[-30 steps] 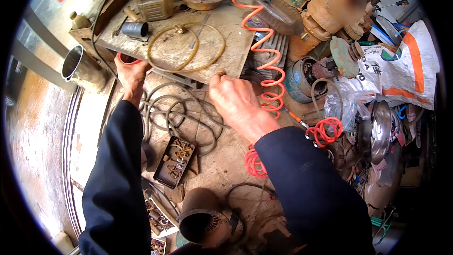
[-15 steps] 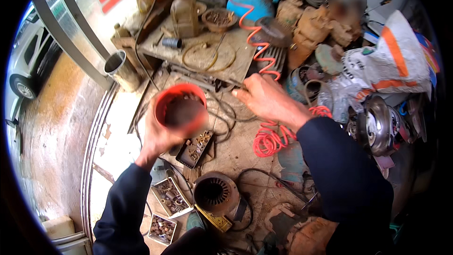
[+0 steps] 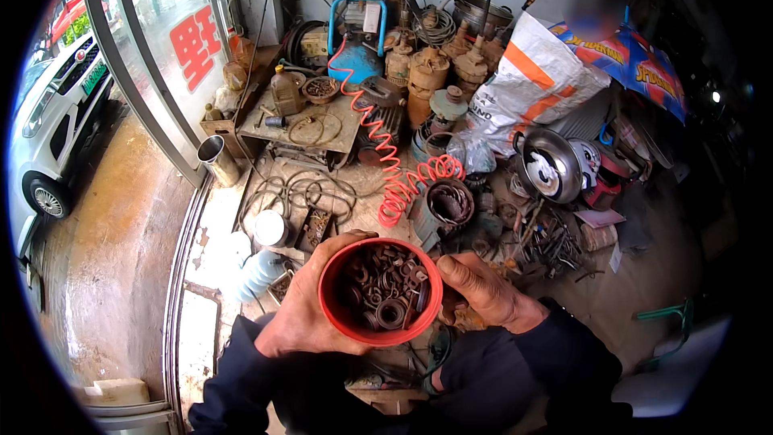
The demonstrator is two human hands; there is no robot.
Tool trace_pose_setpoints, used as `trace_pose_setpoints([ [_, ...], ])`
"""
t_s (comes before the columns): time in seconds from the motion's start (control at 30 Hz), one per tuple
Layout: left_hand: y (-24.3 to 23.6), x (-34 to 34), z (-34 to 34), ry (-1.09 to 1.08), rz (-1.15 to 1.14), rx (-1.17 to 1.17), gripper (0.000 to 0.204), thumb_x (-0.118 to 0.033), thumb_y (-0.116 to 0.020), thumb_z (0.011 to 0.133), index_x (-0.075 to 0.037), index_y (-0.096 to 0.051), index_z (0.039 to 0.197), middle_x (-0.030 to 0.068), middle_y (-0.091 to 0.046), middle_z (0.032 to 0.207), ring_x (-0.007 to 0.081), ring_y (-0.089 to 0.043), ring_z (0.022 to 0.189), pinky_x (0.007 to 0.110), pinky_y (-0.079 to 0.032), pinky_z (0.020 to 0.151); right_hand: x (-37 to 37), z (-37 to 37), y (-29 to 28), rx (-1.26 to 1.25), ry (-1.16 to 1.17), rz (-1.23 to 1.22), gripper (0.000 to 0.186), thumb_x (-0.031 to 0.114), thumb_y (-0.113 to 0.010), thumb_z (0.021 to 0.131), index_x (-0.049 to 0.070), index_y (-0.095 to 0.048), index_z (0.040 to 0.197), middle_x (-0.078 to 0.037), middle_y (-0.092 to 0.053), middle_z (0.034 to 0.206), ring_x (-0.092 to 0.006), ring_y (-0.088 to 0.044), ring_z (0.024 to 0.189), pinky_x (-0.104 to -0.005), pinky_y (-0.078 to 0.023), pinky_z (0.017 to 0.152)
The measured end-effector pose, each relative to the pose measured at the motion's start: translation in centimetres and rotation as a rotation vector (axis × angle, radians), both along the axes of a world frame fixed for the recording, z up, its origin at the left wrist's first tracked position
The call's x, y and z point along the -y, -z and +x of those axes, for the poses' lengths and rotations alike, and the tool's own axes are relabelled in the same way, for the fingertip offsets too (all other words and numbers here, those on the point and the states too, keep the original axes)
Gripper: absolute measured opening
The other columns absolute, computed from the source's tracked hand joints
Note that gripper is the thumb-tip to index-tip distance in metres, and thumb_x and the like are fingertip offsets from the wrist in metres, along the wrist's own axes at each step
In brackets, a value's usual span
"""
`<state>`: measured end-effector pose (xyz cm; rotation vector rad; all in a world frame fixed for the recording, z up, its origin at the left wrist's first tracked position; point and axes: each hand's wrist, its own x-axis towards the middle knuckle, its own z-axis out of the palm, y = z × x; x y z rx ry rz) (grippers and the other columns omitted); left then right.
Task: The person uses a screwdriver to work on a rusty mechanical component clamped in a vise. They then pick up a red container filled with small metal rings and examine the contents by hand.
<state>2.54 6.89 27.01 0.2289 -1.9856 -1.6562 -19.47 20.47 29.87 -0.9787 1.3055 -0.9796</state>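
A round red plastic tub [image 3: 380, 335], full of rusty nuts, washers and other small metal parts [image 3: 382, 278], is held in front of my body with its mouth facing up. My left hand [image 3: 302, 306] wraps round the tub's left side, fingers spread behind and under it. On the opposite side, my right hand [image 3: 495, 294] is closed against the wall, its thumb near the rim. Most of the right fingers are hidden beneath. One large ring [image 3: 391, 313] lies among the parts near the tub's front wall.
Beyond the tub lie a coiled red air hose [image 3: 394, 203], a motor housing [image 3: 449, 203], black cables [image 3: 310, 197] and a small tray of parts [image 3: 314, 228]. A low bench [image 3: 338, 135] stands farther back. Metal scraps [image 3: 555, 246] and a steel bowl [image 3: 551, 165] are at right.
The red tub has come nearer and lower, to the middle in front of me. My right hand has come back from over the bench edge to the tub. The view has tilted up.
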Motion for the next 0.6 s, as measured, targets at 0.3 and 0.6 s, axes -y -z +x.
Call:
trace_pose_setpoints([
  [0.3,8.1,-10.5,0.1,0.005,0.449,0.021,0.135,-0.006,-0.093,0.048,-0.003,-0.007,0.153,0.0136,-0.035,0.149,0.0246,-0.037,0.137,0.039,-0.031,0.115,-9.5,2.3,9.4,0.074,0.161,0.034,0.065,0.065,-0.056,0.086,0.000,-0.058,0.088,0.000,-0.050,0.073,-0.0096,-0.048,0.064,-0.0269,-0.037,0.053],
  [0.6,14.6,-16.0,0.5,0.055,1.414,-0.132,0.089,-0.074,-0.037,0.089,-0.011,-0.024,0.151,0.0156,-0.036,0.149,0.0348,-0.043,0.132,0.052,-0.051,0.094,-11.9,1.9,10.9,0.046,0.152,0.025,0.066,0.058,-0.062,0.085,-0.004,-0.057,0.107,-0.003,-0.056,0.082,-0.0109,-0.051,0.074,-0.0285,-0.042,0.064],
])
